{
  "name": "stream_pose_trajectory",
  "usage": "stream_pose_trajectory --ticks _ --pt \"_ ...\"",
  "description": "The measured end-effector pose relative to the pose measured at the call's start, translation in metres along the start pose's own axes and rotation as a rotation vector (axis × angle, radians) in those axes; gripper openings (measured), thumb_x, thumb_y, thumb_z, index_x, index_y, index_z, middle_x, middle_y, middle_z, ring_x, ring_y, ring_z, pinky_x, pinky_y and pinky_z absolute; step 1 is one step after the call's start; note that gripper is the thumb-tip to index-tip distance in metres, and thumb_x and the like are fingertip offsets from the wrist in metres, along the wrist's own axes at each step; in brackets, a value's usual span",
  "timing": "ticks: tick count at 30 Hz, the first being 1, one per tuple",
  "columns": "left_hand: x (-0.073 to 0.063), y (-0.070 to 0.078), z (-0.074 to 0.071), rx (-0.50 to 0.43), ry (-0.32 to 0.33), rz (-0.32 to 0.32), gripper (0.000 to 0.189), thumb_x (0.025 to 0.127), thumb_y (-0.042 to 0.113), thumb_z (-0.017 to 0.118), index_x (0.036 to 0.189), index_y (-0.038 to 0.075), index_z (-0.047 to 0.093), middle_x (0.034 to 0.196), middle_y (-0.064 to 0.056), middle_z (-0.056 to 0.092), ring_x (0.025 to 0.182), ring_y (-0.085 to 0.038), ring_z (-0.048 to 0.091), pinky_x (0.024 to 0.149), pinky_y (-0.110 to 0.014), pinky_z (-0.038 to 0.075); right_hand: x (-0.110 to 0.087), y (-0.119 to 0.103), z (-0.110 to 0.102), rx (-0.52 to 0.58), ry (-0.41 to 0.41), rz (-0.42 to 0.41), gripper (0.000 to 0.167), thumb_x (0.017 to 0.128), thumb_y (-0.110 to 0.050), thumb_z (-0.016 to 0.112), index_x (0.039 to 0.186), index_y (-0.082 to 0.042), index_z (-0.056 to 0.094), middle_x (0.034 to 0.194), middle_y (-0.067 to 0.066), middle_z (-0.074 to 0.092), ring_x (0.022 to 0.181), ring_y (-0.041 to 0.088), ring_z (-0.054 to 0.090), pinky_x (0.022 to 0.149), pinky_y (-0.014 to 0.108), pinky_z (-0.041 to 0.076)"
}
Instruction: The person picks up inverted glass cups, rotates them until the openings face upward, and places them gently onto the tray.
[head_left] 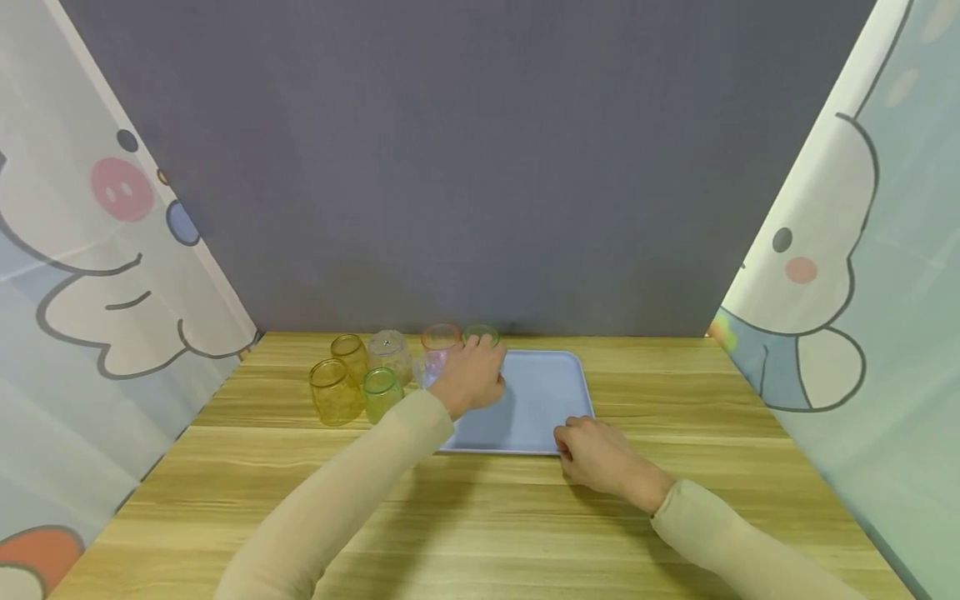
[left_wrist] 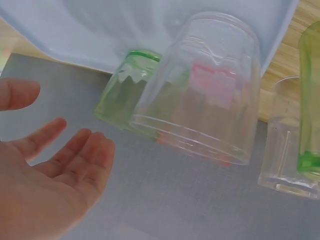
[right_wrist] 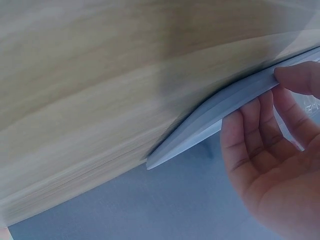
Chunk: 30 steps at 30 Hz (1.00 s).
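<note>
A pale blue tray (head_left: pixel 543 400) lies on the wooden table. My right hand (head_left: pixel 600 454) holds its near right corner, with thumb and fingers on the tray's rim (right_wrist: pixel 220 107) in the right wrist view. My left hand (head_left: pixel 472 375) is above the tray's left half, its fingers loosely bent and nothing between them. Close beyond those fingers, in the left wrist view, stand a green glass (left_wrist: pixel 117 102) and a larger clear glass (left_wrist: pixel 175 107) on the tray. A pink-red glass (head_left: pixel 441 337) shows at the tray's back left, partly hidden by the clear one in the left wrist view.
Left of the tray stand two yellow glasses (head_left: pixel 336 396) (head_left: pixel 350 354), a clear glass (head_left: pixel 389 354) and a green glass (head_left: pixel 382 392), close together. A grey panel (head_left: pixel 480 167) rises behind the table; printed curtains (head_left: pixel 97 250) hang at both sides.
</note>
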<state>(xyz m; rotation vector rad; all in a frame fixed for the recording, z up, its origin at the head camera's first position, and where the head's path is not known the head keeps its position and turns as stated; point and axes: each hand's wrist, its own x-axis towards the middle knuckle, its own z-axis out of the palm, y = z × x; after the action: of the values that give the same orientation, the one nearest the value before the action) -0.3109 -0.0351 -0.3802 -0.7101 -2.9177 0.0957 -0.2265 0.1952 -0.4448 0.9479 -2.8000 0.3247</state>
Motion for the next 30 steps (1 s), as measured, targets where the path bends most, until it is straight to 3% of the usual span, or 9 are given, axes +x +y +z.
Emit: stream_pose_trajectory --ticks 6,13,22,30 --pt "-0.009 -0.002 -0.005 -0.055 0.029 0.013 0.043 0.093 0.022 0.058 0.133 0.009 0.060 0.130 -0.013 0.057 0.118 -0.033 0.055 0.098 -0.049 0.048 0.001 0.000 0.000 -0.005 0.001 0.002 0.024 0.077 -0.001 0.074 0.072 -0.018 0.056 0.070 -0.008 0.049 0.062 0.009 0.045 0.051 0.025 0.039" --pt "-0.020 -0.008 -0.011 -0.096 0.066 0.014 0.027 0.093 0.021 0.059 0.117 0.009 0.063 0.113 -0.011 0.059 0.102 -0.030 0.055 0.081 -0.044 0.051 0.001 -0.001 -0.001 -0.008 -0.004 0.005 0.025 0.078 -0.001 0.074 0.072 -0.018 0.056 0.070 -0.009 0.048 0.062 0.008 0.044 0.050 0.024 0.038" --pt "-0.034 -0.015 -0.018 -0.081 0.063 -0.016 0.042 0.095 0.024 0.057 0.135 0.008 0.059 0.125 -0.014 0.058 0.115 -0.034 0.055 0.090 -0.051 0.052 0.001 -0.001 0.000 -0.007 -0.006 0.007 0.024 0.077 -0.002 0.074 0.072 -0.018 0.056 0.070 -0.008 0.049 0.062 0.009 0.046 0.050 0.024 0.039" --pt "-0.045 -0.028 -0.017 -0.070 0.130 -0.021 0.035 0.094 0.022 0.061 0.123 0.003 0.062 0.114 -0.015 0.060 0.107 -0.035 0.058 0.088 -0.049 0.051 0.001 -0.001 0.002 -0.006 -0.001 0.009 0.025 0.078 -0.001 0.074 0.071 -0.018 0.056 0.070 -0.008 0.049 0.062 0.009 0.045 0.051 0.024 0.039"
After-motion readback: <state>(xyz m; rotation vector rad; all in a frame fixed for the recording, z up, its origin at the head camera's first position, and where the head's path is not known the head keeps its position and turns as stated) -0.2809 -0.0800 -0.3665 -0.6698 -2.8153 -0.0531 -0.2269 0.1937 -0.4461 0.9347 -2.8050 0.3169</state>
